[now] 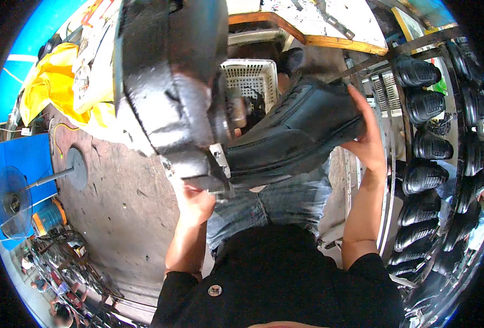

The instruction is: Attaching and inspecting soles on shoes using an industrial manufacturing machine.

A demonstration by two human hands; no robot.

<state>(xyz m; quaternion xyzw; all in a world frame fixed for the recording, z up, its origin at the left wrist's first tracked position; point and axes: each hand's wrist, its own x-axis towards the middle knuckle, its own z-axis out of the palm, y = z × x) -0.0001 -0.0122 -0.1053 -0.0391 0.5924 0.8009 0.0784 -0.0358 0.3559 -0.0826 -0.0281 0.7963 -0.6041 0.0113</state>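
1 black leather lace-up shoe [299, 131], head view: held in the air above the jeans-clad lap [296, 205], between the dark, glossy machine head [165, 104] and the right hand. Its left end passes behind the machine's lower end.

2 bare hands. Right hand [368, 134]: curled round the shoe's right end, gripping it. Left hand [195, 205]: at the machine's lower end, partly hidden; cannot tell whether it grips the shoe or the machine.

Handling note, by judgement: steady the shoe from both ends, turn it slowly with the right hand, and keep the left fingertips clear of the machine's metal parts.

Obstructions: the machine head covers the shoe's left end and most of the left fingers. 1 metal rack [428, 44] stands near the right arm, leaving that elbow limited room outward.

Surroundings: 1 white perforated plastic basket [275, 68], beyond the shoe. 1 white-topped counter [362, 46], wood-edged; 1 metal bar [335, 22] near its right front corner. Several black shoes [420, 71] down the rack's left edge. 1 yellow sheet [48, 76], upper left. 1 pedestal fan [15, 203] on the floor [127, 229], far left.
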